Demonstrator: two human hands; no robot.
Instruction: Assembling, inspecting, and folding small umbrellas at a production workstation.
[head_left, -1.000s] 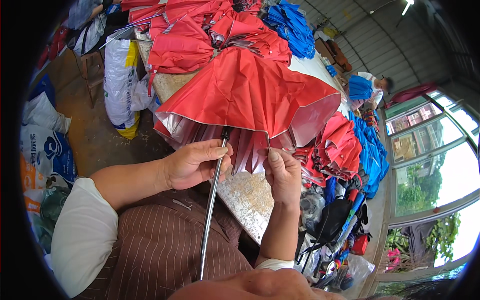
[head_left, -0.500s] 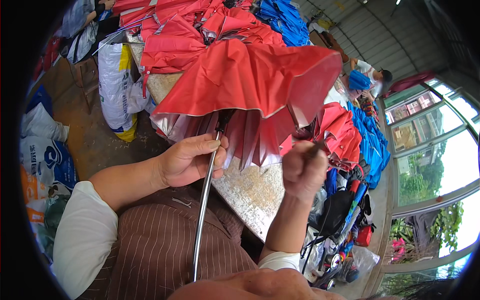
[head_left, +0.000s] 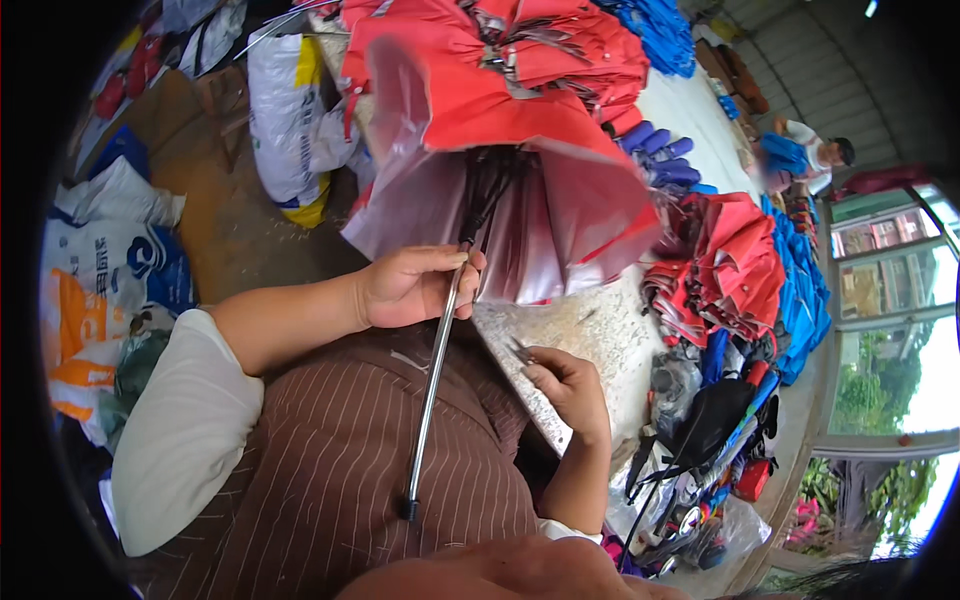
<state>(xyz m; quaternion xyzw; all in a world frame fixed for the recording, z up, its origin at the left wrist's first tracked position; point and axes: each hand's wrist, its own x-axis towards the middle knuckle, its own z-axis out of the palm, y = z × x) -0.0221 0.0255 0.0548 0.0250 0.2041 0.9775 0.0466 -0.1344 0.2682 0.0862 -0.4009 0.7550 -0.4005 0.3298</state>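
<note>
A red umbrella [head_left: 490,105] with a silvery lining hangs partly spread over the near table edge, its dark ribs [head_left: 490,185] showing inside the folds. My left hand [head_left: 415,285] is closed round its shiny metal shaft [head_left: 432,400], just under the dark runner. The shaft slants down toward my striped apron, ending in a black tip [head_left: 409,510]. My right hand [head_left: 570,390] is closed on a small dark pointed tool [head_left: 521,352], held low beside the table's edge and apart from the umbrella. The tool's exact kind is hard to make out.
More red umbrellas [head_left: 715,265] and blue ones [head_left: 795,300] lie on the table [head_left: 570,330], with purple rolled pieces [head_left: 660,150] behind. White sacks [head_left: 285,130] stand on the left floor. Bags and clutter [head_left: 700,430] sit at right. Another person [head_left: 815,150] is farther back.
My right hand has come down and away from the canopy, with the small pointed tool in it. The umbrella has turned, showing more of its lining and ribs. My left hand still grips the shaft.
</note>
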